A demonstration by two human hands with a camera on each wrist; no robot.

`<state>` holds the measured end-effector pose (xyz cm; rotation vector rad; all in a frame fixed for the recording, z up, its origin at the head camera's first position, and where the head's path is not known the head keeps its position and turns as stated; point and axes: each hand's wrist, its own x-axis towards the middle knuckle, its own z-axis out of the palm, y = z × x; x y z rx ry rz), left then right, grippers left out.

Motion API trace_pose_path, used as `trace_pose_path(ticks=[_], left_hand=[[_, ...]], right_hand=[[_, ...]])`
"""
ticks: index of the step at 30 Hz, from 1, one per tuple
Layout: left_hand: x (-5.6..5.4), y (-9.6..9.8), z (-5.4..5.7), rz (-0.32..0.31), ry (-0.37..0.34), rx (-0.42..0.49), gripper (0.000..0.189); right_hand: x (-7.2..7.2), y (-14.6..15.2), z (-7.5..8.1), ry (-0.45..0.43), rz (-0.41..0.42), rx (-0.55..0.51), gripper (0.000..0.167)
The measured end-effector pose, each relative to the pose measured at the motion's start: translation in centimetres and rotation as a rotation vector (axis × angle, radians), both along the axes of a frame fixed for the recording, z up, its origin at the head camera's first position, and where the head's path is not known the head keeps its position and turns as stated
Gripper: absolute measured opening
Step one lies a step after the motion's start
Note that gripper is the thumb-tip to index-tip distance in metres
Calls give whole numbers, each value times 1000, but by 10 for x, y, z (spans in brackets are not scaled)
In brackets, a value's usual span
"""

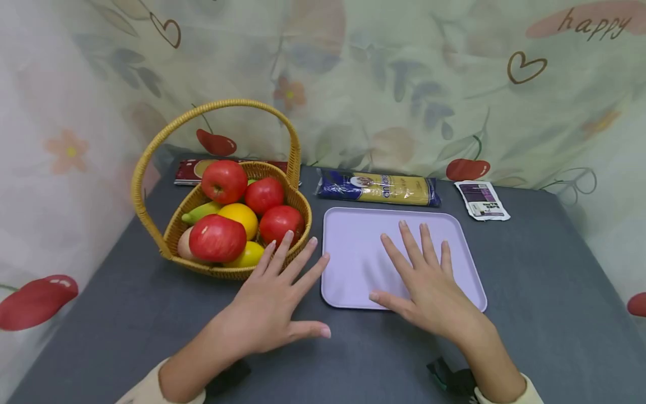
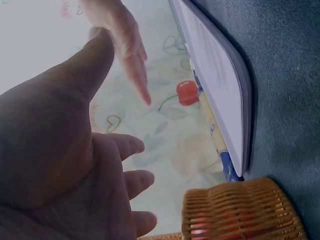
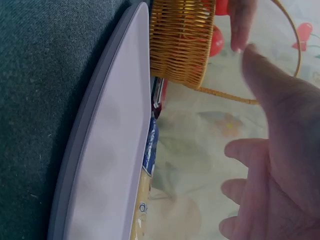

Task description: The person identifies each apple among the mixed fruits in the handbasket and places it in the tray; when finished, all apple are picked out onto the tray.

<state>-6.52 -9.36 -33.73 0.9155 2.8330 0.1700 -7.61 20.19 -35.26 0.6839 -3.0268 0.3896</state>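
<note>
My left hand (image 1: 275, 303) is held with straight, spread fingers in front of the wicker basket (image 1: 212, 273), its fingertips overlapping the basket's near right rim in the head view. Fingers spread, my right hand (image 1: 429, 286) hovers over the lilac tray (image 1: 348, 252). Neither hand holds anything. In the basket lie several red apples (image 1: 218, 238), a yellow lemon-like fruit (image 1: 247, 255), a round orange-yellow fruit (image 1: 241, 217) and a green fruit (image 1: 201, 213). The left wrist view shows the tray (image 2: 220, 75) edge-on beyond the left palm (image 2: 60, 165).
Behind the tray lies a blue and yellow pasta packet (image 1: 378, 188). A white and purple sachet (image 1: 481, 200) sits at the back right. Partly hidden behind the basket is a dark red packet (image 1: 189, 171). Patterned cloth (image 1: 343, 112) walls the grey table (image 1: 545, 280).
</note>
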Motion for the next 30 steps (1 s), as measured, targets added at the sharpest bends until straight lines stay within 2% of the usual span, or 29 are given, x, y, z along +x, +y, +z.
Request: trace_pose_path(ticks=[4, 8, 12, 15, 18, 23, 27, 30], left_hand=[[1, -5, 0, 10, -21, 8, 107], [1, -11, 1, -6, -61, 51, 105], [2, -19, 7, -36, -109, 146, 100], [2, -28, 14, -48, -98, 236, 93], [1, -38, 21, -61, -9, 329, 83], [2, -53, 28, -72, 190, 475, 67], [4, -62, 32, -50, 302, 547, 63], [5, -70, 35, -39, 361, 587, 59]], right_hand=[[-1, -1, -1, -6, 24, -3, 88], [-2, -4, -1, -12, 46, -9, 87], [-5, -8, 2, -15, 51, -13, 89], [-8, -11, 5, -16, 58, -21, 90], [-13, -14, 8, -7, 77, -39, 90], [-17, -18, 12, 24, 117, -67, 87], [-20, -22, 13, 63, 150, -84, 85], [-22, -26, 15, 98, 173, -83, 82]])
